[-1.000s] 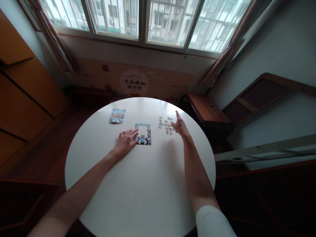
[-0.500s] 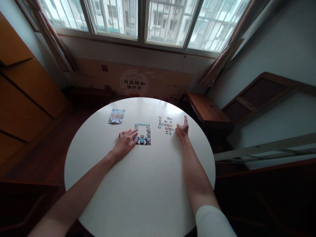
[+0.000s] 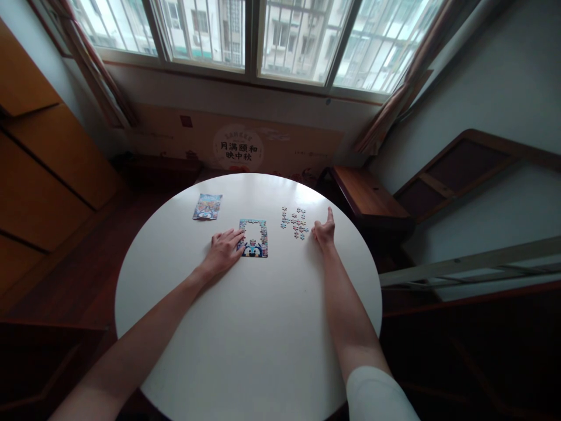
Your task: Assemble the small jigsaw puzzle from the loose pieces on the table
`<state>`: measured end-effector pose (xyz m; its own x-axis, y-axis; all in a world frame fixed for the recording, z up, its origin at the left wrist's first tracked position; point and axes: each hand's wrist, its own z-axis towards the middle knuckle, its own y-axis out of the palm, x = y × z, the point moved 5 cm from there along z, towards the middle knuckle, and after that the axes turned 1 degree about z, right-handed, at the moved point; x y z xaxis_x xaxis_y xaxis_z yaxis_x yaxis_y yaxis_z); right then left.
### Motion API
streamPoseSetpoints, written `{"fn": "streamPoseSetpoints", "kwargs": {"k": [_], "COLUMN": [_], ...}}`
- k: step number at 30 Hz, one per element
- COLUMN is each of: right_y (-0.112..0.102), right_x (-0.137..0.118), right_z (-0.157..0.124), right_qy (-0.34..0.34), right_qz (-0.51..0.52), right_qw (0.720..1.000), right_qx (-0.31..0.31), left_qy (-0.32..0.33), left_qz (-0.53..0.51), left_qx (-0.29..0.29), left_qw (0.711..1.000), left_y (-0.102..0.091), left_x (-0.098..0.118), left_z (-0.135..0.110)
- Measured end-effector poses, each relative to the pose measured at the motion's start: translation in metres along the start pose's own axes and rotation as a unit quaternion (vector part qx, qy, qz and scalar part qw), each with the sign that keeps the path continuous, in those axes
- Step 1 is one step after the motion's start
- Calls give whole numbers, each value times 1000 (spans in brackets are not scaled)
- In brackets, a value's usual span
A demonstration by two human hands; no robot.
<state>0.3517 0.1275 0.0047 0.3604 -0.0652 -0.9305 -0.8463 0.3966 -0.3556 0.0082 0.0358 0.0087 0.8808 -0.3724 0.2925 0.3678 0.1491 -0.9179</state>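
My left hand (image 3: 224, 251) lies flat with fingers stretched out, its fingertips on the left edge of a partly assembled jigsaw puzzle (image 3: 263, 240). The puzzle has a colourful border, a dark blue figure along the bottom and a white gap in its middle. To its right, several loose puzzle pieces (image 3: 295, 222) lie spread on the white table. Just right of these, my right hand (image 3: 323, 231) rests on its side with one finger extended away from me and the other fingers bent. No piece shows in it.
A crumpled printed picture sheet or packet (image 3: 207, 207) lies at the back left of the round white table (image 3: 263, 327). Beyond the table's right edge stands a wooden bench or low cabinet (image 3: 368, 196). Windows and a printed panel (image 3: 280, 134) are behind.
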Motion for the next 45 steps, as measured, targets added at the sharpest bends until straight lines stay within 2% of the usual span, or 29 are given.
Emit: {"fn": "streamPoseSetpoints", "kwargs": {"k": [10,45], "right_y": [2,2], "right_x": [4,1], "right_z": [4,1], "right_qy": [-30,-42], "right_qz": [82,72], "right_qw": [996,996], "right_qx": [6,8], "left_qy": [-6,-1], "left_qz": [5,0], "left_qx": [-7,-3], "left_qw": [1000,1000], "left_y": [-1,1], "left_x": [1,0], "left_z": [0,0]}}
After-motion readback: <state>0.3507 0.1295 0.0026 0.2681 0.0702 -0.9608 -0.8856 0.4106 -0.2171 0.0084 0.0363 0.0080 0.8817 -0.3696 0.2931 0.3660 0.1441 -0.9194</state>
